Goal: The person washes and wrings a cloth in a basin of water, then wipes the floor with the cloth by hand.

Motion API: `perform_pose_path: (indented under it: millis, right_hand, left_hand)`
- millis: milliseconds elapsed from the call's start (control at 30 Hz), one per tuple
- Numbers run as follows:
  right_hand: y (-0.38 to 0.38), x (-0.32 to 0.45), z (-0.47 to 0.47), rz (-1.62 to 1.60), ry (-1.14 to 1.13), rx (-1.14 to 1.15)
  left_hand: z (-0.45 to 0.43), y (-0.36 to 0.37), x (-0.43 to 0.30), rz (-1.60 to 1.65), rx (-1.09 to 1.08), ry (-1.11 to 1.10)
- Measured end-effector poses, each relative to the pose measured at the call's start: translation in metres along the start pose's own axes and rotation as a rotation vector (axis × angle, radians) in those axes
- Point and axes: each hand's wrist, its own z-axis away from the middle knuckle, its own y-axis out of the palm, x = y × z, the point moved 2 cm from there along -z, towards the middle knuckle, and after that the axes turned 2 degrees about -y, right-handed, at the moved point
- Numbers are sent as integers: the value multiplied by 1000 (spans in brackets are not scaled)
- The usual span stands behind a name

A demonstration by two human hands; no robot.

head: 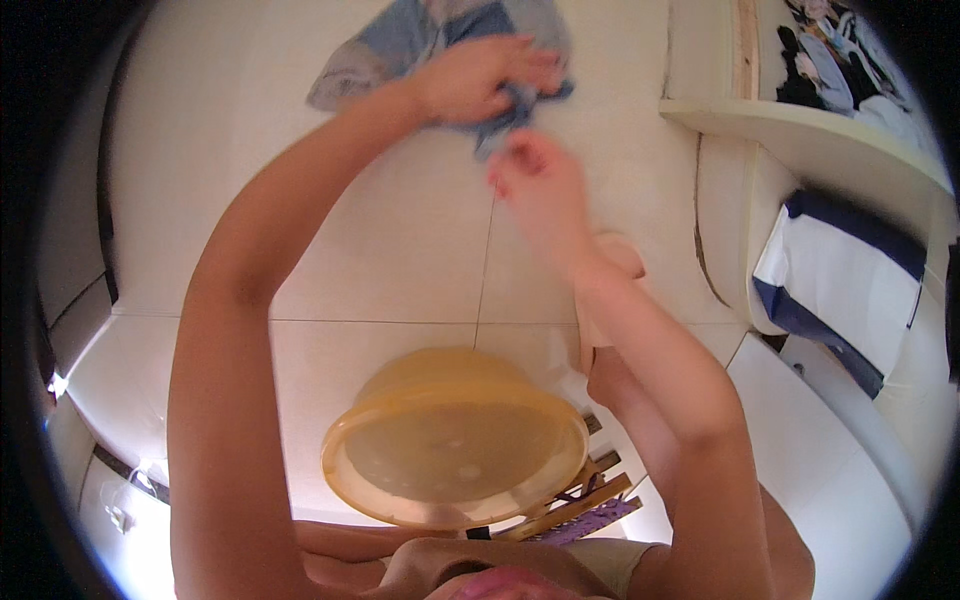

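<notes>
A blue and grey cloth garment (472, 34) lies crumpled on the pale tiled floor (390, 247) at the far end of my reach. My left hand (484, 79) rests palm down across it, with bunched cloth beside the thumb. Whether the fingers pinch that cloth cannot be told. My right hand (544, 176), blurred, is just nearer to me at the garment's lower corner. Its fingers are curled, and blur hides whether they grip the corner. Close to my body stands a yellow translucent plastic basin (457, 375), tilted in view, with cloudy liquid in it.
My foot (616, 251) is on the floor under my right forearm. Wooden slatted furniture (592, 491) with purple patterned fabric (589, 521) stands behind the basin. At right, a cream shelf (739, 111) holds piled clothing (840, 60) above a white and navy fabric box (840, 277).
</notes>
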Motion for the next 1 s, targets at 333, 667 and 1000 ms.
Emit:
perform_pose_path:
  millis: [333,667,1000]
  right_hand:
    - [56,18,115,521,-81,1044]
    - [-72,11,53,442,130,345]
    - [-152,28,-48,408,-20,92]
  left_hand:
    - [203,28,-196,-81,31,-425]
    - [5,63,-120,-382,-142,-714]
    - [-139,55,-36,-378,-81,-442]
